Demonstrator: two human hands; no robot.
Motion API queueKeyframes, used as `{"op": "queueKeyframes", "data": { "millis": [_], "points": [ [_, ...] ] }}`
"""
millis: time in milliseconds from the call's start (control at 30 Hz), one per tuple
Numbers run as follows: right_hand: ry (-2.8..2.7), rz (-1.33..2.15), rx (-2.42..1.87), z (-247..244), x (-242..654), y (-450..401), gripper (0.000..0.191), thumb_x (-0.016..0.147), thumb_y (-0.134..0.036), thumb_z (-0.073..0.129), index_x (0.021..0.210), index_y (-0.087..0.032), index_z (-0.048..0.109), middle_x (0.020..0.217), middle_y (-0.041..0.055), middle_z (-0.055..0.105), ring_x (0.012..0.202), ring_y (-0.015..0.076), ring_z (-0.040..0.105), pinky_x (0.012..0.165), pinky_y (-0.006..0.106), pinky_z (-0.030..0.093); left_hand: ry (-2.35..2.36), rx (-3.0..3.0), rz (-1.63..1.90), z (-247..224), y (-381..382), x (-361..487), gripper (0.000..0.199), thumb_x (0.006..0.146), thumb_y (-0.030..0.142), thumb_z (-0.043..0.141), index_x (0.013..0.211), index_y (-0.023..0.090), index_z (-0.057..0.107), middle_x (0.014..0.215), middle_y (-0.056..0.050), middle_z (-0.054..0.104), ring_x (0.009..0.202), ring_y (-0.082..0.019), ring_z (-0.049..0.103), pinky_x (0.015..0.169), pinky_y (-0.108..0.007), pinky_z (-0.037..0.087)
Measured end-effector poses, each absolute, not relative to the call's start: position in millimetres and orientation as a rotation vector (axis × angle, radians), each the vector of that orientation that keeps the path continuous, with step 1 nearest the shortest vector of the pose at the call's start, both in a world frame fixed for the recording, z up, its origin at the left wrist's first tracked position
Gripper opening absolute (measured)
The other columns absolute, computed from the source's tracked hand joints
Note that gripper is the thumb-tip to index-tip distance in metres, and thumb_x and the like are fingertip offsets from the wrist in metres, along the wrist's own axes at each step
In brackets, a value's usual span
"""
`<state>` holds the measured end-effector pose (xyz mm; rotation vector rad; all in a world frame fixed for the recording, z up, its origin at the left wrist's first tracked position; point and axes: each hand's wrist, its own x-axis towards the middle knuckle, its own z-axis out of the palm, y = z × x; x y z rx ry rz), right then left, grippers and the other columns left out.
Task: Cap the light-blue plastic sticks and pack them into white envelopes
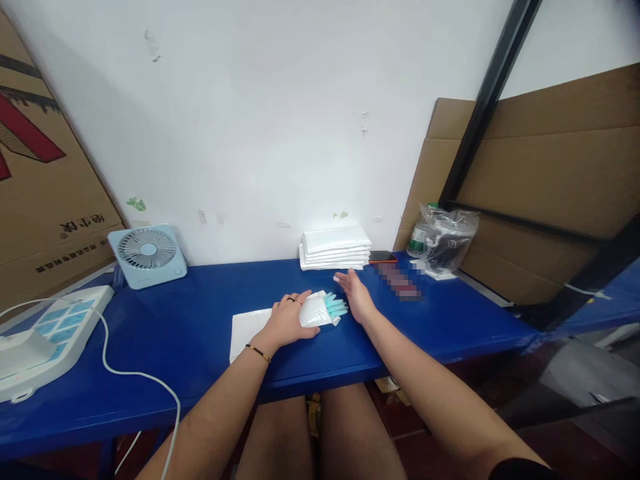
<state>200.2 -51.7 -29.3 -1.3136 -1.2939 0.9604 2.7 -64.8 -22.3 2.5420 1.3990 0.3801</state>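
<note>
On the blue table, my left hand grips a white plastic packet, with its thumb at the near edge and fingers at the far edge. Several thin teal pieces stick out of the packet's right end; their kind is too small to tell. A flat white piece, which looks like paper or an envelope, extends left from beneath the hand. My right hand stands just right of the teal tips, fingers stretched out, with nothing in it.
Behind my hands, a stack of white packets stands against the wall beside a phone. A light-blue fan and a power strip with a loose cable occupy the left. Plastic-wrapped items and a bottle sit back right.
</note>
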Motion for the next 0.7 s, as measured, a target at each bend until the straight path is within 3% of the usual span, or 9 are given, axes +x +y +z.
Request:
{"op": "queueKeyframes", "data": {
  "millis": [200, 333, 467, 533, 600, 700],
  "points": [
    [-1.325, 1.065, -1.156, -27.8, 194.3, -56.5, 0.067, 0.092, -0.053, 0.009, 0.126, -0.013, 0.051, 0.130, 0.0106, 0.053, 0.122, 0.0190, 0.047, 0.103, 0.034, 0.036, 1.430, 2.519, 0.361, -21.8, -66.6, 3.8, 0.095, 0.060, 0.060, 0.063, 0.141, 0.027, 0.026, 0.134, -0.012, 0.044, 0.125, -0.035, 0.033, 0.097, -0.046, 0.030],
    [-1.452, 0.850, -1.350, -25.9, 216.7, -61.1, 0.040, 0.086, -0.032, 0.038, 0.117, -0.018, 0.059, 0.124, 0.0060, 0.059, 0.118, 0.0192, 0.050, 0.104, 0.034, 0.034, 1.337, 2.542, 0.347, -16.4, -66.3, -1.1, 0.093, 0.061, 0.051, 0.065, 0.141, 0.026, 0.025, 0.135, -0.012, 0.043, 0.125, -0.034, 0.035, 0.100, -0.046, 0.029],
    [-1.862, 0.872, -1.333, -25.7, 238.5, -79.4, 0.040, 0.075, -0.014, 0.046, 0.111, -0.018, 0.063, 0.114, 0.0038, 0.065, 0.105, 0.0181, 0.058, 0.097, 0.034, 0.040, 1.035, 2.628, 0.132, 0.4, -59.3, -8.7, 0.090, 0.060, 0.025, 0.063, 0.141, 0.032, 0.023, 0.134, -0.005, 0.047, 0.126, -0.029, 0.038, 0.109, -0.050, 0.009],
    [-2.001, 0.888, -1.300, -23.2, 239.8, -95.5, 0.039, 0.077, -0.016, 0.048, 0.113, -0.019, 0.061, 0.105, 0.0038, 0.067, 0.094, 0.0179, 0.061, 0.088, 0.033, 0.046, 0.963, 2.671, 0.054, 8.9, -56.1, -12.7, 0.091, 0.059, 0.013, 0.057, 0.140, 0.036, 0.023, 0.137, -0.002, 0.045, 0.130, -0.027, 0.033, 0.109, -0.053, 0.003],
    [-2.076, 0.862, -1.313, -18.0, 237.1, -113.5, 0.038, 0.081, -0.025, 0.051, 0.118, -0.020, 0.059, 0.097, 0.0043, 0.068, 0.084, 0.0181, 0.062, 0.078, 0.032, 0.049, 1.022, 2.698, 0.074, 13.7, -57.7, -17.9, 0.089, 0.059, 0.005, 0.051, 0.139, 0.037, 0.025, 0.141, -0.001, 0.040, 0.134, -0.025, 0.025, 0.109, -0.053, 0.004],
    [-2.128, 0.626, -1.293, -8.8, 231.5, -136.8, 0.044, 0.077, -0.039, 0.061, 0.119, -0.024, 0.058, 0.107, 0.0071, 0.062, 0.092, 0.0206, 0.059, 0.078, 0.033, 0.049, 1.199, 2.650, 0.325, 11.0, -76.1, -28.5, 0.075, 0.066, 0.003, 0.046, 0.134, 0.032, 0.035, 0.140, -0.003, 0.040, 0.130, -0.023, 0.033, 0.108, -0.045, 0.020]
  ]
}}
